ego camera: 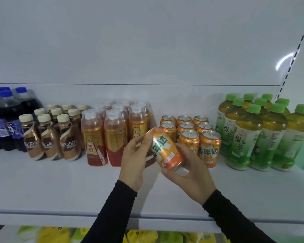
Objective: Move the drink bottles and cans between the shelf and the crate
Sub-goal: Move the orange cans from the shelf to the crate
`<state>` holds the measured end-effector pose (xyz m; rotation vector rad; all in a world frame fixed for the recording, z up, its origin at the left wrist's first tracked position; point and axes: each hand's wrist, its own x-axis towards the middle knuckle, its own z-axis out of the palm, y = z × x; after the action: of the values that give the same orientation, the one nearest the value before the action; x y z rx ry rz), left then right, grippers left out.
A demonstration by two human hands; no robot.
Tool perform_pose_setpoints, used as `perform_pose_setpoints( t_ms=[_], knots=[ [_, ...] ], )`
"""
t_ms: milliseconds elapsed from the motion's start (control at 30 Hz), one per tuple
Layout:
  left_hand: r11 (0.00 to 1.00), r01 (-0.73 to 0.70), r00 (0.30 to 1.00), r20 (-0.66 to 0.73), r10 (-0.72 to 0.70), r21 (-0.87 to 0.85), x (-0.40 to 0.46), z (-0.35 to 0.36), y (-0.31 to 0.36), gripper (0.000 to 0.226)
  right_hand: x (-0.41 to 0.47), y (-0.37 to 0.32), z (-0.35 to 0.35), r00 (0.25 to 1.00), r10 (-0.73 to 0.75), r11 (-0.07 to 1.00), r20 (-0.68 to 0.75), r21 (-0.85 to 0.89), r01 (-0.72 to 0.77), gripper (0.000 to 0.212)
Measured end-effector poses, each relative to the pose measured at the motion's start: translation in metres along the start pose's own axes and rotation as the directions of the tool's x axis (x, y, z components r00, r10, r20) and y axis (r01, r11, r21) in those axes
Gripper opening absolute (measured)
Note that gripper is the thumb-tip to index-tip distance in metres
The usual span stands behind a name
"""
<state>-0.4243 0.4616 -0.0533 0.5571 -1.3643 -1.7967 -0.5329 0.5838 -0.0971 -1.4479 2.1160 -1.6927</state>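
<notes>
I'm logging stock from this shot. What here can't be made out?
- Crate: out of the head view.
- Cola bottles: cut by the left edge.
- Rear orange cans: labels hidden behind the front row.
- Held can: base covered by the right hand.

We count nine orange cans (189,135) total, one of them held above the shelf. Roughly nine Nescafe bottles (49,132), about nine green tea bottles (253,130), around five cola bottles (9,116). Gold energy bottles (112,127): too bunched to count.
</notes>
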Motion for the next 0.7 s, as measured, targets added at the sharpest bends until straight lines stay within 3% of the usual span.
perform_pose_setpoints(
  t_ms=[100, 267, 333, 433, 567, 700],
  knots=[
    [0.999, -0.034, 0.999, 0.019, 0.034, 0.011, 0.001, -0.004, 0.002, 0.020, 0.002, -0.001, -0.002, 0.991, 0.131, 0.924, 0.036, 0.358, -0.135, 0.071],
    [0.996, -0.068, 0.997, 0.031, 0.066, 0.051, 0.000, -0.003, 0.004, 0.016, 0.004, -0.005, 0.000, 0.964, 0.246, 0.761, 0.096, 0.597, -0.254, 0.052],
    [0.992, -0.099, 0.994, 0.049, 0.095, 0.084, -0.002, -0.002, 0.002, 0.015, 0.004, -0.005, 0.000, 0.966, 0.237, 0.754, 0.099, 0.608, -0.248, 0.050],
    [0.981, -0.133, 0.984, 0.141, 0.113, 0.142, -0.006, 0.002, -0.001, 0.034, 0.007, -0.003, 0.002, 0.969, 0.234, 0.789, 0.076, 0.568, -0.235, 0.048],
    [0.970, -0.181, 0.970, 0.192, 0.149, 0.163, -0.009, 0.013, -0.001, 0.056, 0.009, -0.003, 0.007, 0.983, 0.183, 0.858, 0.026, 0.483, -0.173, 0.065],
    [0.989, -0.107, 0.979, 0.185, 0.087, 0.104, -0.001, 0.013, 0.000, 0.069, 0.008, -0.004, 0.004, 0.995, 0.102, 0.911, -0.004, 0.401, -0.092, 0.063]
  ],
)
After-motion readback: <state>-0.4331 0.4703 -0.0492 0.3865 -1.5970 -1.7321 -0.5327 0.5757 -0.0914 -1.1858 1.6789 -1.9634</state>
